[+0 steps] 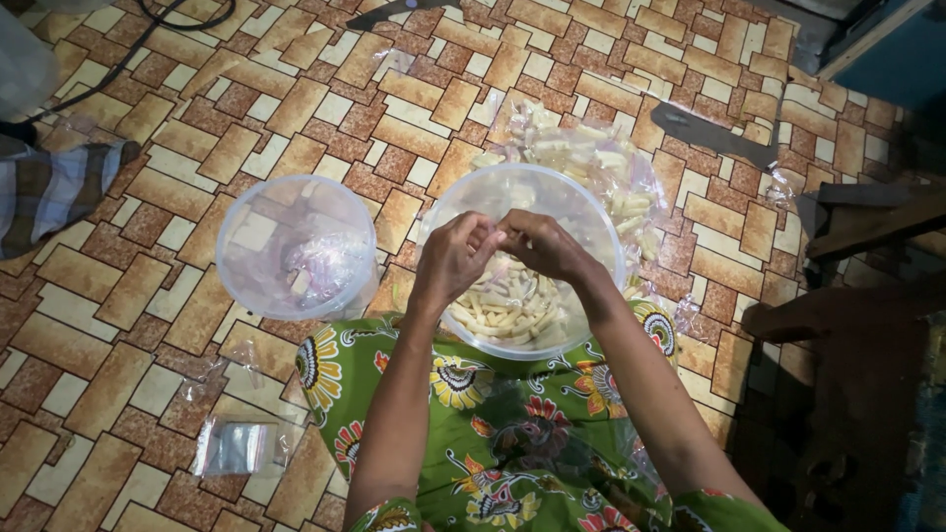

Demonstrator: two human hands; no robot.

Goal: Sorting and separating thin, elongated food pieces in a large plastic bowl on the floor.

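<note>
Pinching something tiny together — left hand [455,258], right hand [540,246] — over round translucent tub [591,212], pale stick snacks [507,310].

Home floor workspace: patterned tile-look vinyl floor [197,138], clear plastic tubs [296,246] w/ snack sticks [507,310], wooden furniture [867,222] nearby.

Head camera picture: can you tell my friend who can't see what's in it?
Two hands, left hand and right hand, meet fingertip to fingertip over a clear tub of pale snack sticks, above a green flowered lap. Another clear tub, holding plastic wrappers, stands to the left on the brown patterned floor, and a plastic bag of sticks lies behind.
</note>
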